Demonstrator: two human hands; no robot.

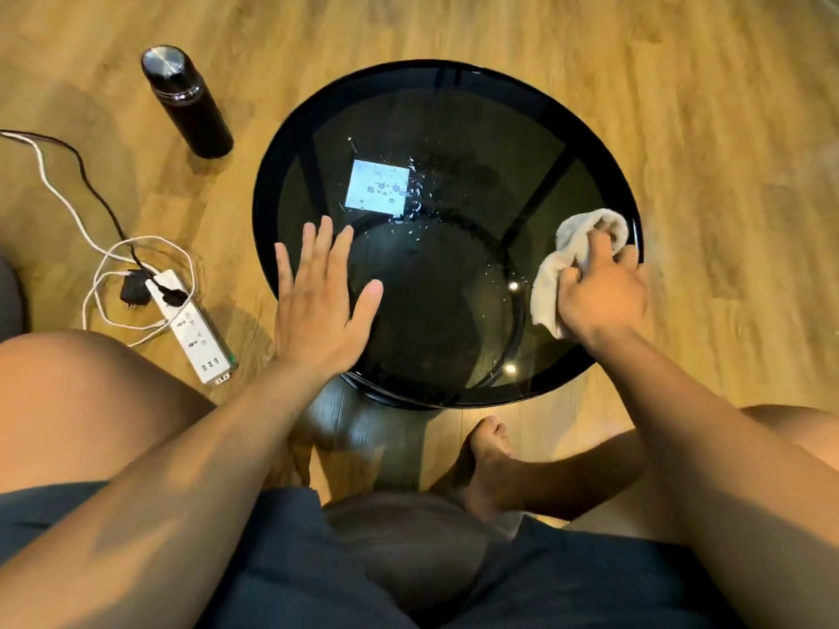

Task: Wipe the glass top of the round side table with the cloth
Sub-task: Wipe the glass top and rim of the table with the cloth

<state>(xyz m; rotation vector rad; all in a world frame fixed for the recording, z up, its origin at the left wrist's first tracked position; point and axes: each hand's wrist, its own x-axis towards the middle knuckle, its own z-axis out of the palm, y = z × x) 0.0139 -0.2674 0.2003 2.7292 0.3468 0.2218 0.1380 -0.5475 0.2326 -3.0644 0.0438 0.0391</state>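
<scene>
A round side table (454,106) with a dark glass top and black rim stands in front of me. Water droplets (415,192) speckle the glass near its middle, beside a bright square reflection. My right hand (604,295) grips a crumpled white cloth (567,256) at the table's right edge, pressing it on the glass. My left hand (320,301) lies with fingers spread and straight over the left side of the glass.
A black flask (186,102) stands on the wooden floor to the table's left. A white power strip (193,329) with tangled cables lies near my left knee. My bare foot (486,460) rests below the table's near edge.
</scene>
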